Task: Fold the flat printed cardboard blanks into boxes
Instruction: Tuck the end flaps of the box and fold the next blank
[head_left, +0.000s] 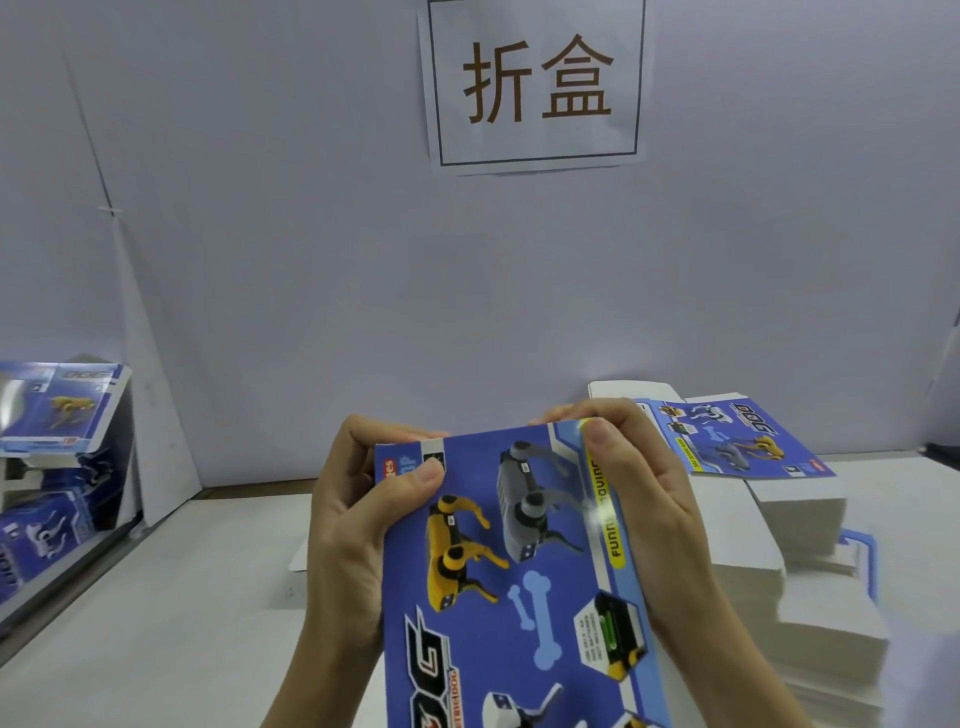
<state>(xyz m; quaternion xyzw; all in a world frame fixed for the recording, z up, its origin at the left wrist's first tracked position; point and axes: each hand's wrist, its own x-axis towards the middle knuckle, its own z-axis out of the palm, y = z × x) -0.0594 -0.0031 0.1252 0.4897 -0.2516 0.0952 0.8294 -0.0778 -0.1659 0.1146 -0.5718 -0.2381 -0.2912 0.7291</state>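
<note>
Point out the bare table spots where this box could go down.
Bare table lies left of the left hand, bordered by the folded boxes at far left. Right of the right hand it is crowded: the stack of blanks fills that side.

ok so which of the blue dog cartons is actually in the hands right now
The central carton, gripped at its far edge by the left hand and right hand. The flat blank lies on the right stack; the folded boxes sit far left.

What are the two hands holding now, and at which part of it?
Both the left hand and right hand grip one blue printed box blank at its far end corners.
</note>
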